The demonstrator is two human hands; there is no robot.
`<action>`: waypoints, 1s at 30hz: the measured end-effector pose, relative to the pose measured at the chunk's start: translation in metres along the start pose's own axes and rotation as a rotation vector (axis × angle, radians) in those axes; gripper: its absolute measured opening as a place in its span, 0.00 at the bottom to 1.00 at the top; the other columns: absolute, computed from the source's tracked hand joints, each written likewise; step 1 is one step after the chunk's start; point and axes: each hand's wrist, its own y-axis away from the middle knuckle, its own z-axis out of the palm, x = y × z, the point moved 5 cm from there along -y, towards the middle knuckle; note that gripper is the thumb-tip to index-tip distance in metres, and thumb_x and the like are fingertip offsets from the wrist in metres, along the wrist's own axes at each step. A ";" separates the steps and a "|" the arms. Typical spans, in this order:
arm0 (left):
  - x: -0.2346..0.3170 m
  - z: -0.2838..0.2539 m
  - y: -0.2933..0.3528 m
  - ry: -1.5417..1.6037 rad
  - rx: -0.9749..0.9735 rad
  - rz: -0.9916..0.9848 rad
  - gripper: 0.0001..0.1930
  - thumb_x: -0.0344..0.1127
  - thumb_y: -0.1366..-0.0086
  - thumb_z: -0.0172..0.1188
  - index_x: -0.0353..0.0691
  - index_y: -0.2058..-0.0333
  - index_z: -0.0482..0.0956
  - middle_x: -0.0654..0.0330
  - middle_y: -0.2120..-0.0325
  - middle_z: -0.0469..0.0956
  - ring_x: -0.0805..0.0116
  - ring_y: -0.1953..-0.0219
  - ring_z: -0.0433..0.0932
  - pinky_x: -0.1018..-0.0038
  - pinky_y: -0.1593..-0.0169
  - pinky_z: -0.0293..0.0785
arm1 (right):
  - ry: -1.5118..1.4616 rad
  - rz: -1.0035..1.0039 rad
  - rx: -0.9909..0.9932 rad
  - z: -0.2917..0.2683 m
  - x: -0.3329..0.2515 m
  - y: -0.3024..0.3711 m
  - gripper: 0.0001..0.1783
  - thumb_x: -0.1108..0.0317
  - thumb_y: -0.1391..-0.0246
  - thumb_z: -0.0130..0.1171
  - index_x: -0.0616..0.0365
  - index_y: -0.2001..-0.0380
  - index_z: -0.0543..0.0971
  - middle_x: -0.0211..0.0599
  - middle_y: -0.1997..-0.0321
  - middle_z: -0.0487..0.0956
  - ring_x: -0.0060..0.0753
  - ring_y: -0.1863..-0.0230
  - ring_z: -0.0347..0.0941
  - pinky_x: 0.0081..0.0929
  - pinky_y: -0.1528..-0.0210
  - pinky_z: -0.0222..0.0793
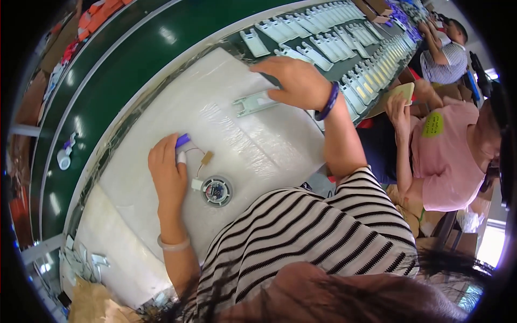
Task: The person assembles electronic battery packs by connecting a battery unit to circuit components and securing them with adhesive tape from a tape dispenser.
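Observation:
My left hand (pixel 168 168), with a white cover on the thumb tip, pinches a small purple cylinder (pixel 183 140). Thin wires lead from the cylinder to a small tan block (pixel 207 158) and toward a round grey part with a dark centre (pixel 216 191). That round part lies on the white covered worktop beside my left wrist, next to a small white piece (pixel 197 184). My right hand (pixel 297 81) reaches over a pale green plastic housing (pixel 254 103), its fingers apart. The right thumb is over the housing's end; whether it touches cannot be made out.
Rows of similar pale housings (pixel 328 47) stand on the green surface at the far right. A green conveyor belt (pixel 124 70) runs along the far left, carrying a small white part (pixel 64 160). A co-worker in pink (pixel 444 156) sits at right, holding a pale yellowish piece (pixel 405 93).

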 end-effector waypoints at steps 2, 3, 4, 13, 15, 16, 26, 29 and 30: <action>-0.006 0.001 0.002 -0.011 -0.018 -0.015 0.24 0.21 0.51 0.54 0.37 0.51 0.74 0.51 0.57 0.74 0.52 0.52 0.69 0.62 0.46 0.64 | 0.006 0.012 -0.088 0.013 0.008 0.011 0.28 0.69 0.57 0.60 0.55 0.48 0.73 0.45 0.49 0.75 0.49 0.50 0.71 0.37 0.51 0.69; -0.009 0.000 0.003 -0.022 -0.011 -0.039 0.24 0.21 0.51 0.54 0.37 0.51 0.74 0.51 0.57 0.74 0.52 0.52 0.69 0.62 0.46 0.64 | 0.036 0.046 -0.110 0.023 0.011 0.017 0.28 0.69 0.58 0.60 0.55 0.48 0.72 0.45 0.51 0.75 0.50 0.51 0.71 0.38 0.52 0.69; -0.011 0.000 0.004 -0.055 -0.017 -0.058 0.24 0.21 0.52 0.53 0.37 0.52 0.74 0.52 0.58 0.74 0.52 0.53 0.70 0.63 0.48 0.65 | 0.066 0.077 -0.131 0.030 0.014 0.019 0.29 0.69 0.59 0.60 0.55 0.48 0.72 0.44 0.53 0.75 0.50 0.52 0.71 0.38 0.53 0.70; -0.013 -0.012 0.013 0.221 0.145 -0.269 0.20 0.21 0.51 0.54 0.41 0.56 0.76 0.56 0.62 0.74 0.53 0.57 0.72 0.65 0.54 0.70 | -0.102 0.007 -0.230 0.056 -0.041 0.006 0.25 0.70 0.56 0.60 0.58 0.51 0.73 0.46 0.59 0.76 0.47 0.61 0.74 0.36 0.60 0.71; -0.009 -0.016 0.009 0.283 0.184 -0.213 0.21 0.20 0.51 0.55 0.42 0.56 0.76 0.57 0.62 0.74 0.53 0.59 0.73 0.65 0.56 0.70 | -0.234 -0.002 -0.275 0.051 -0.057 -0.004 0.24 0.72 0.54 0.58 0.58 0.50 0.73 0.47 0.60 0.77 0.45 0.62 0.75 0.33 0.62 0.71; 0.000 -0.023 0.006 0.172 0.252 -0.044 0.21 0.19 0.53 0.56 0.42 0.57 0.76 0.57 0.63 0.74 0.54 0.61 0.73 0.65 0.57 0.71 | -0.220 -0.068 -0.172 0.051 -0.062 -0.013 0.23 0.73 0.51 0.58 0.58 0.49 0.73 0.45 0.60 0.79 0.40 0.59 0.76 0.31 0.64 0.71; 0.041 -0.032 0.011 0.157 0.375 0.200 0.22 0.21 0.54 0.60 0.42 0.57 0.77 0.58 0.64 0.75 0.57 0.64 0.74 0.67 0.61 0.73 | -1.208 -0.053 -0.197 0.092 -0.114 -0.022 0.18 0.75 0.46 0.59 0.61 0.51 0.74 0.34 0.59 0.78 0.24 0.60 0.76 0.24 0.56 0.71; 0.037 -0.026 0.012 0.646 0.354 0.033 0.19 0.23 0.49 0.60 0.41 0.56 0.77 0.56 0.61 0.75 0.56 0.62 0.74 0.68 0.59 0.74 | -1.457 0.189 -0.266 0.096 -0.105 -0.014 0.15 0.71 0.43 0.57 0.62 0.52 0.74 0.34 0.63 0.78 0.22 0.68 0.74 0.22 0.62 0.71; 0.035 -0.023 0.013 0.651 0.353 0.031 0.19 0.23 0.49 0.60 0.41 0.56 0.77 0.56 0.61 0.75 0.56 0.62 0.74 0.68 0.59 0.74 | -1.480 0.291 -0.303 0.096 -0.099 -0.009 0.15 0.69 0.41 0.56 0.63 0.53 0.74 0.33 0.65 0.78 0.20 0.74 0.73 0.21 0.67 0.70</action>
